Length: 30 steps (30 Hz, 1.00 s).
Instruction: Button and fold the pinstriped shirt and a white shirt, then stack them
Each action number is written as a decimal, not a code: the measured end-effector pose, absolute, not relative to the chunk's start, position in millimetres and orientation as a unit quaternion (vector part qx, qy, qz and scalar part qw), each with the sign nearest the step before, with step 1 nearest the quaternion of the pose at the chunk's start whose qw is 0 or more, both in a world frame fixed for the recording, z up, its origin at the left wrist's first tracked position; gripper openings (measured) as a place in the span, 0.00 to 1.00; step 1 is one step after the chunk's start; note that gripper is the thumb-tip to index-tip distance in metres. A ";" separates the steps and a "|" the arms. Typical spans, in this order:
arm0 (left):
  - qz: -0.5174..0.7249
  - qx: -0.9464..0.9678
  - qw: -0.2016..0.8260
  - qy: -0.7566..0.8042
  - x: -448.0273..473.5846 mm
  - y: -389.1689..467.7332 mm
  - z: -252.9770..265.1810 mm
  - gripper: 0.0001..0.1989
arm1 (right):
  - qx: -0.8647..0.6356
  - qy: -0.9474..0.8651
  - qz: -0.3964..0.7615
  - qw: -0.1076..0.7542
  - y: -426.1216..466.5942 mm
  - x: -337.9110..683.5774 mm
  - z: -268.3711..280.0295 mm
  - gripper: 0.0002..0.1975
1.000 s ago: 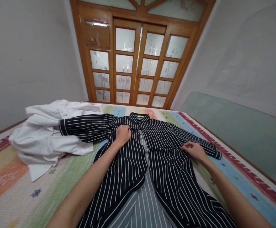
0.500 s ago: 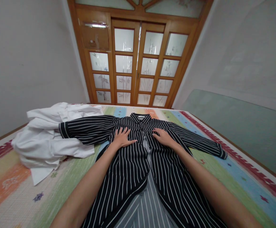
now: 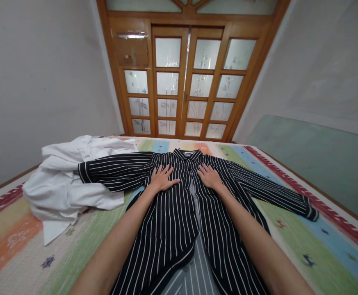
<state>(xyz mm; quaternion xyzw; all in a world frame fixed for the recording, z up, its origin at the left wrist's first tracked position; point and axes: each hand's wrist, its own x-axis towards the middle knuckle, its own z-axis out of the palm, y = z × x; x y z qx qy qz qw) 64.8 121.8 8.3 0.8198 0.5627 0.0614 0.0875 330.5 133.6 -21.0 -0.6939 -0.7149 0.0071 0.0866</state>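
Note:
A black shirt with white stripes (image 3: pixel 172 221) lies face up on a colourful striped mat (image 3: pixel 21 233), its front open and both sleeves spread out sideways. My left hand (image 3: pixel 162 178) rests flat, fingers apart, on the shirt's left chest panel just below the collar. My right hand (image 3: pixel 208 176) lies flat on the right chest panel, fingers spread. Neither hand grips any cloth. The collar (image 3: pixel 187 155) sits just beyond my fingertips.
A crumpled white garment (image 3: pixel 64 188) lies at the left, under the shirt's left sleeve end. A wooden door with frosted glass panes (image 3: pixel 185 86) stands behind the mat. A pale green surface (image 3: pixel 314 164) runs along the right wall.
My left hand opened from a closed grip at the collar and lies flat. My right hand left the right sleeve and came to the chest. The right sleeve now lies straighter, reaching farther right.

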 end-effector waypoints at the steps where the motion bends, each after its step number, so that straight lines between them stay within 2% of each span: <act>1: 0.060 0.819 0.088 0.564 65.7 125.0 8.2 0.46 | -0.705 -0.704 0.010 0.086 134.9 328.2 -19.3 0.29; 6: 0.058 0.811 0.087 0.575 70.6 139.9 7.1 0.45 | -0.726 -0.680 0.024 0.105 139.7 321.2 -16.1 0.29; 10: 0.055 0.811 0.083 0.577 72.6 147.9 7.6 0.46 | -0.701 -0.696 0.009 0.157 139.5 324.7 -18.7 0.28; 16: 0.047 0.813 0.076 0.575 73.0 149.3 10.3 0.49 | -0.595 -0.756 -0.038 0.269 124.7 319.1 -9.9 0.19; 25: 0.045 0.816 0.066 0.573 72.2 147.9 8.8 0.51 | -0.608 -0.746 -0.058 0.265 115.3 291.6 -12.8 0.10; 30: 0.044 0.815 0.068 0.574 73.3 151.0 7.9 0.50 | -0.605 -0.717 -0.011 0.346 125.6 302.8 -16.8 0.08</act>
